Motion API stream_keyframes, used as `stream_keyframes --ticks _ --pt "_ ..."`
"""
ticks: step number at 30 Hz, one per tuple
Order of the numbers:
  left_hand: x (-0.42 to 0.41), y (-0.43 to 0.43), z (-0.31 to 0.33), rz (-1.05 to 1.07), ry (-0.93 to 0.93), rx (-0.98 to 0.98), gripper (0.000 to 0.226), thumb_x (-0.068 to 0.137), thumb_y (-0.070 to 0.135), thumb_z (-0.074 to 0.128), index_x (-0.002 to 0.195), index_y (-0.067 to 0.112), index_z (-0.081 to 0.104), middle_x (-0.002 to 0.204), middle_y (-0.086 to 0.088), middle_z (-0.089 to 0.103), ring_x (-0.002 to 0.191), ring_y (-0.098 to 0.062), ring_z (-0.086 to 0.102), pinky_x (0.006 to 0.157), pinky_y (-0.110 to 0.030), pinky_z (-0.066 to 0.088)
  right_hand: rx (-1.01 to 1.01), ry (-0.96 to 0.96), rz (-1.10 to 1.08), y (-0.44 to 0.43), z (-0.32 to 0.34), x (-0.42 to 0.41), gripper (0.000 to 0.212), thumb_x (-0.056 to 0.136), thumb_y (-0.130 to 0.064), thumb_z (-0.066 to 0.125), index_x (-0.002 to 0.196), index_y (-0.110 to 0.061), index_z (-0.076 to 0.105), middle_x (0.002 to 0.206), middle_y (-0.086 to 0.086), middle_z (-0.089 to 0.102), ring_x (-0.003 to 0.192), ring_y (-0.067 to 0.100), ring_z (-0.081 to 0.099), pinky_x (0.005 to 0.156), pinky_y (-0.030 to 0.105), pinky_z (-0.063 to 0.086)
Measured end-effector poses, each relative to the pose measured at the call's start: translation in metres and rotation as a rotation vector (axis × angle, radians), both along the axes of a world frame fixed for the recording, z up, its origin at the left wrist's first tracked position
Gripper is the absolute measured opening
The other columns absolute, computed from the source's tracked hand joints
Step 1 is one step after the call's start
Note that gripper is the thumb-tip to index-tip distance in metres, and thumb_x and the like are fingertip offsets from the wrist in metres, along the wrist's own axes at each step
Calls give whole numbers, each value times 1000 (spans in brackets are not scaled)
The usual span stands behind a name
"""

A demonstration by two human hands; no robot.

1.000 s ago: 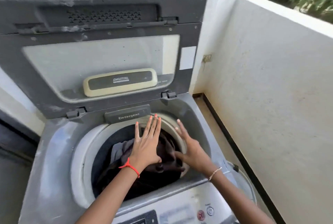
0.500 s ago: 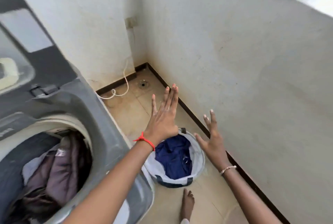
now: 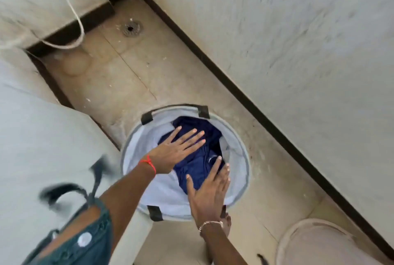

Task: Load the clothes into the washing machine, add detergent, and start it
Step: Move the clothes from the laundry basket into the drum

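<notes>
A round white laundry basket (image 3: 238, 147) with black handle tabs stands on the tiled floor, and a dark blue garment (image 3: 196, 171) lies inside it. My left hand (image 3: 177, 149), with a red thread at the wrist, hovers over the garment with fingers straight and spread. My right hand (image 3: 209, 190), wearing a thin bracelet, is over the basket's near side, fingers straight, holding nothing. The washing machine's grey side (image 3: 42, 147) fills the left of the view; its drum is out of sight.
A white wall (image 3: 298, 40) with a dark skirting runs diagonally on the right. A floor drain (image 3: 131, 28) and a white cord (image 3: 74, 19) lie at the far corner. A pale round tub (image 3: 324, 245) stands at the bottom right. My foot is under my right wrist.
The view swung from the machine's drum down to the floor. Both hands left the clothes in the drum and came down over the basket with the blue garment.
</notes>
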State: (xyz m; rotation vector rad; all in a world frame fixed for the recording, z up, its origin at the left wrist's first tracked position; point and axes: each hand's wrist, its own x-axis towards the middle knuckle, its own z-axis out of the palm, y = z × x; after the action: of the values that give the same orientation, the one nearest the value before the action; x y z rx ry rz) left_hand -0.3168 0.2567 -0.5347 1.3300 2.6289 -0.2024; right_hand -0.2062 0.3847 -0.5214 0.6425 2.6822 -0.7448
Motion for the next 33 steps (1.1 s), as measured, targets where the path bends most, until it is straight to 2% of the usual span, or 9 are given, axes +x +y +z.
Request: stream_keyframes --ticks 2,5,9,14,17,19,22,29,33 --pt "-6 -3 -61 -52 8 -29 102 57 -10 36 148 13 -4 155 -7 10 143 -28 10 109 -56 15 54 -60 2 -9 -60 -4 107 70 -68 51 146 -8 4 146 29 28 134 40 33 107 48 28" --pt "-10 0 -129 -102 34 -68 103 56 -4 53 148 14 9 155 -9 17 142 -32 15 109 -63 17 101 -123 12 -14 -132 -13 125 57 -64 72 146 -5 7 148 28 23 136 40 27 110 46 19" --pt "-15 9 -193 -222 88 -135 95 63 1 57 146 16 13 154 -6 20 141 -32 21 107 -66 16 71 -186 120 -9 -193 -21 122 73 -56 66 136 -12 -28 152 22 -15 142 35 -10 113 39 -10" --pt "-29 18 -227 -212 134 -297 106 76 5 54 141 18 -28 156 -8 -14 143 -33 -5 106 -67 1 164 -236 145 -10 -236 -13 124 72 -58 67 140 -10 -26 152 21 -18 141 35 -15 109 42 -17" --pt "-42 26 -223 -189 124 -415 137 62 39 78 138 19 -34 155 -10 -19 142 -35 -11 103 -69 -1 265 -226 123 -9 -253 -3 120 73 -60 65 144 -11 -19 153 21 -12 142 35 -9 108 49 -14" --pt "-44 30 -224 -171 74 -457 149 51 55 81 136 21 -37 153 -11 -24 141 -36 -16 100 -71 -4 247 -248 120 -4 -258 -1 120 75 -62 62 142 -13 -24 153 21 -15 142 35 -11 107 54 -13" --pt "-43 36 -229 -141 34 -476 153 47 62 79 132 23 -42 151 -10 -29 140 -38 -18 97 -74 -2 227 -285 134 5 -262 -6 128 69 -62 66 137 -17 -32 151 21 -21 141 35 -15 105 61 -11" --pt "-47 37 -256 -81 -134 -333 134 72 31 76 126 29 -47 149 -7 -34 138 -38 -24 101 -73 3 165 -314 197 15 -279 -11 136 64 -46 79 130 -25 -39 150 21 -25 141 38 -11 100 73 7" --pt "-54 27 -270 -117 -241 -233 114 79 -11 52 127 34 -40 143 3 -40 138 -35 -26 106 -68 2 95 -317 193 14 -287 -13 130 70 -25 78 131 -27 -37 149 21 -27 141 40 -9 100 73 7"
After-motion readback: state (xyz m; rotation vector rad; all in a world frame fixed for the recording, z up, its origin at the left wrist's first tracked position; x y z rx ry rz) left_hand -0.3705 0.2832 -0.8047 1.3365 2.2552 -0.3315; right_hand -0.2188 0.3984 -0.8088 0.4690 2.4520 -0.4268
